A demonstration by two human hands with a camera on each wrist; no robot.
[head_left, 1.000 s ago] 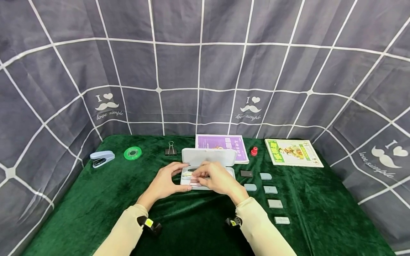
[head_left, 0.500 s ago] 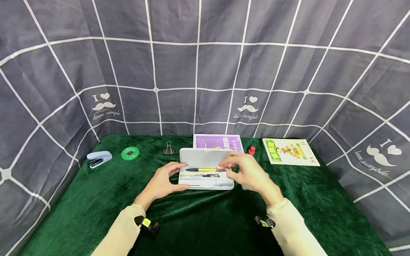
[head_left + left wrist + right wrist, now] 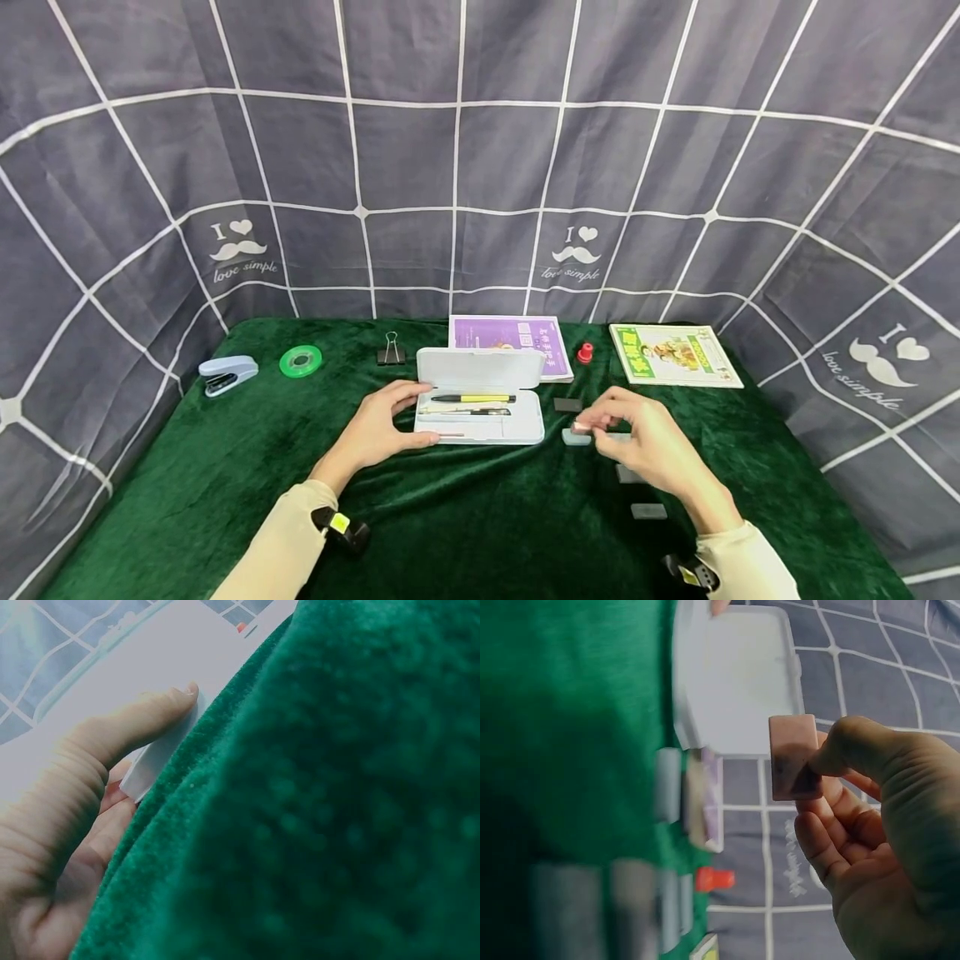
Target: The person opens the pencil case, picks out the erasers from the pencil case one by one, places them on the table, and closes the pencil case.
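Note:
At the left end of the open white pencil case (image 3: 480, 367), my left hand (image 3: 378, 423) grips the rim, thumb at the front and fingers behind. A yellow-and-black pen (image 3: 480, 399) and a second slim pen (image 3: 487, 412) lie inside the case. To the right of it, my right hand (image 3: 648, 437) pinches a pink eraser (image 3: 786, 739) between thumb and fingers, above the table. Below that hand are a pale blue block (image 3: 574, 437) and other small blocks, partly covered by it.
A dark block (image 3: 567, 405) and a grey block (image 3: 648, 511) lie at right. Behind are a purple book (image 3: 517, 333), a red stamp-like piece (image 3: 585, 352) and a green-yellow book (image 3: 675, 354). A binder clip (image 3: 391, 354), green tape roll (image 3: 300, 361) and stapler (image 3: 228, 373) stand left.
My right hand has lifted the pink eraser out of the pencil case and carried it right, over the blocks. My left hand has stayed on the case.

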